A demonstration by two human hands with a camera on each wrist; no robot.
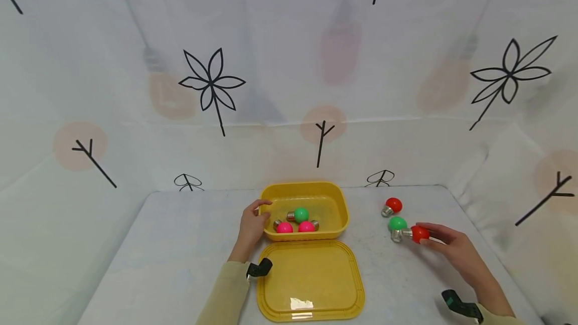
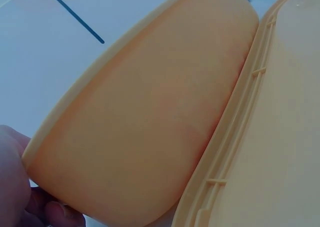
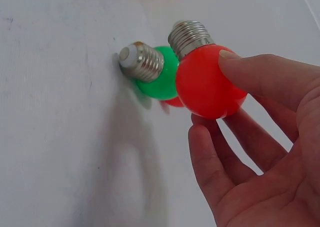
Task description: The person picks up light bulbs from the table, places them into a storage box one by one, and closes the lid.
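The right hand (image 1: 456, 247) is pinching a red bulb (image 1: 420, 234) by its round end, thumb against fingers, metal base pointing away. A smooth, curved surface is giving those fingers little purchase, so a weak pinch could let the bulb slip onto the tabletop (image 1: 180, 245). Its base is overlapping a loose green bulb (image 1: 397, 223) in the head view (whether they are touching, I cannot tell); a low sideways sweep could send that one rolling, perhaps into the other red bulb (image 1: 394, 204) lying behind. The left hand (image 1: 253, 224) is gripping the yellow tub (image 1: 341, 209) at its left rim, fingers curling; tugging there could jostle the three bulbs (image 1: 301, 215) inside or nudge the yellow lid (image 1: 311, 275) lying in front.
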